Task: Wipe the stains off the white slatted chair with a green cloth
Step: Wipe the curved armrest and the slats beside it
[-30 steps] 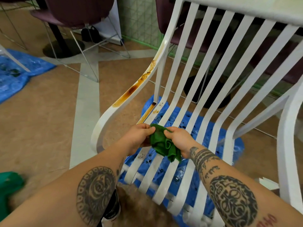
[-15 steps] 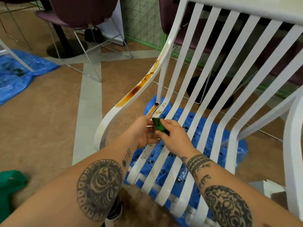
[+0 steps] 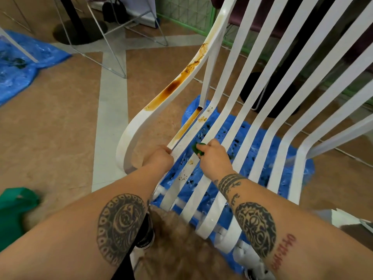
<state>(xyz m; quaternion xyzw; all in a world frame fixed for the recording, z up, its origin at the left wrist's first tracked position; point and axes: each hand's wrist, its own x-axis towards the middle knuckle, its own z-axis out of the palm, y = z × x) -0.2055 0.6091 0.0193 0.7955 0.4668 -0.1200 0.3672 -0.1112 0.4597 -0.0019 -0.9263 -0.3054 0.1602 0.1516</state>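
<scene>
The left hand [image 3: 161, 158] grips a seat slat's edge on the white slatted chair [image 3: 302, 158], brown stains [image 3: 173, 87] on the armrest beyond it. Just right, the right hand [image 3: 215, 160] holds the bunched green cloth [image 3: 198, 150] against a slat; a blue sheet [image 3: 232, 134] lies below both hands.

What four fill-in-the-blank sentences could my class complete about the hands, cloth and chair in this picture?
1. The right hand presses a bunched ____ cloth to a seat slat.
2. The left hand grips a slat edge of the ____ slatted chair.
3. Brown stains streak the chair's curved ____.
4. Under the chair lies a ____ plastic sheet.

Missing words: green; white; armrest; blue.
</scene>
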